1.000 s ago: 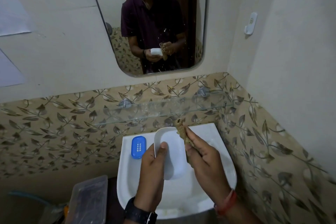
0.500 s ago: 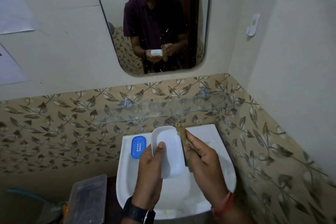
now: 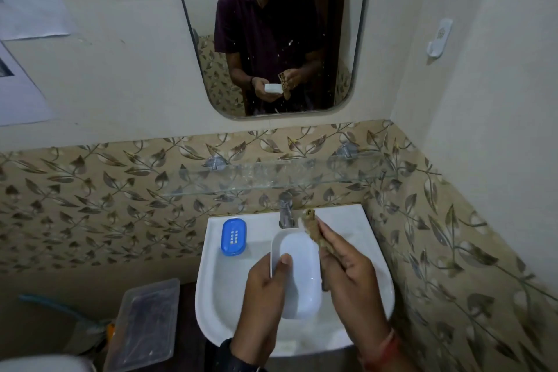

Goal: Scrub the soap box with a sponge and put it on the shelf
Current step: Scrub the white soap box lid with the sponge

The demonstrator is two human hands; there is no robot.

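Over the white sink (image 3: 217, 296) my left hand (image 3: 265, 299) grips a white soap box (image 3: 302, 278), thumb inside its hollow, open side facing me. My right hand (image 3: 353, 281) holds a brownish sponge (image 3: 312, 228) on edge against the box's right rim. The sponge's top end sticks out above my fingers. A glass shelf (image 3: 271, 178) runs along the leaf-patterned tile band above the sink. The shelf looks bare.
A blue soap tray (image 3: 234, 235) lies on the sink's back left corner. The chrome tap (image 3: 286, 208) stands at the sink's back edge. A clear plastic tub (image 3: 145, 320) sits lower left. A mirror (image 3: 271, 33) hangs above; the right wall with a white hook (image 3: 439, 39) is close.
The view has tilted down slightly and the tap has come into sight. The box and both hands sit lower over the basin. The sponge stays against the box's right rim.
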